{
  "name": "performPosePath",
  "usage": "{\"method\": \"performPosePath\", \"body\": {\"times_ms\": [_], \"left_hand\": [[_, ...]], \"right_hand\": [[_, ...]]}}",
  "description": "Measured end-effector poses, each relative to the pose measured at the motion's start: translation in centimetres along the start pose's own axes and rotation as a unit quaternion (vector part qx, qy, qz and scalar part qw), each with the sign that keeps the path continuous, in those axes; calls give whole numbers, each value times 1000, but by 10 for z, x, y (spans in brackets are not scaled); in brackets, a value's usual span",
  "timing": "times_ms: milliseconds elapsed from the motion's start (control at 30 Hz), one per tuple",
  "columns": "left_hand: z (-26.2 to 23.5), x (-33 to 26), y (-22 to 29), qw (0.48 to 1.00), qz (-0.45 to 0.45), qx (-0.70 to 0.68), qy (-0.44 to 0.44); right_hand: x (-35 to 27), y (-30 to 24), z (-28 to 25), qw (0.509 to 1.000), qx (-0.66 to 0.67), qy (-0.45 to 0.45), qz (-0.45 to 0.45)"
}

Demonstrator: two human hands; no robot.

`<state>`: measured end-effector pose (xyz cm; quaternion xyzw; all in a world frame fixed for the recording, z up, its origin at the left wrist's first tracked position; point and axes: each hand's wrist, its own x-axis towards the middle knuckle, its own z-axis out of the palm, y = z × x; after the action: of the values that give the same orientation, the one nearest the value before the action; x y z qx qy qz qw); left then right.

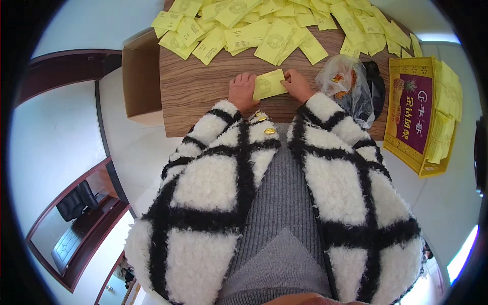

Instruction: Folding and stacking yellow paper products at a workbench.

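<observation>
The person stands at the near edge of the wooden counter (203,91) with one yellow paper envelope (269,84) held between both hands. The left hand (242,91) lies at the envelope's nine o'clock end, fingers curled down with the tips pressing its short edge onto the wood; the right hand (297,85) sits at the three o'clock end, fingers drawn together and pinching that edge, though I cannot tell how far the thumb goes under. The envelope lies flat, its long axis running roughly from eight o'clock to two o'clock, the right end tipped a little away from the body, its printed face up. To do this step well, I would judge that the two ends want even pressure, so the thin paper stays flat and square instead of buckling in the middle, and that the fingertips should stay at the edges, not over the centre. At twelve o'clock a loose heap of yellow envelopes (274,25) spreads across the far side of the counter, well apart from the one in hand. At three o'clock a crumpled clear plastic bag (345,84) rests just beside the right wrist, and past it stands a yellow cardboard box (414,117) with stacked yellow sheets along its outer side.
</observation>
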<state>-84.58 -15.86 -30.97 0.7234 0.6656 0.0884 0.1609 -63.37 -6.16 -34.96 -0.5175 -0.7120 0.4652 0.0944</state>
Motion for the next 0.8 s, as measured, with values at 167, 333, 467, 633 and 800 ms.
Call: {"method": "performPosePath", "body": {"times_ms": [167, 333, 467, 633, 800], "left_hand": [[0, 21, -1, 998, 18, 15, -55], [-3, 23, 3, 997, 25, 28, -71], [-3, 24, 9, 999, 38, 13, -26], [-7, 28, 14, 999, 39, 9, -28], [-7, 23, 11, 999, 37, -7, -28]], "right_hand": [[11, 13, -12, 999, 17, 31, 41], [38, 8, -22, 994, 37, 103, 23], [72, -5, -31, 988, 25, 155, 18], [101, -43, -41, 983, -20, 151, 102], [112, -54, -43, 990, -78, 55, 108]]}}
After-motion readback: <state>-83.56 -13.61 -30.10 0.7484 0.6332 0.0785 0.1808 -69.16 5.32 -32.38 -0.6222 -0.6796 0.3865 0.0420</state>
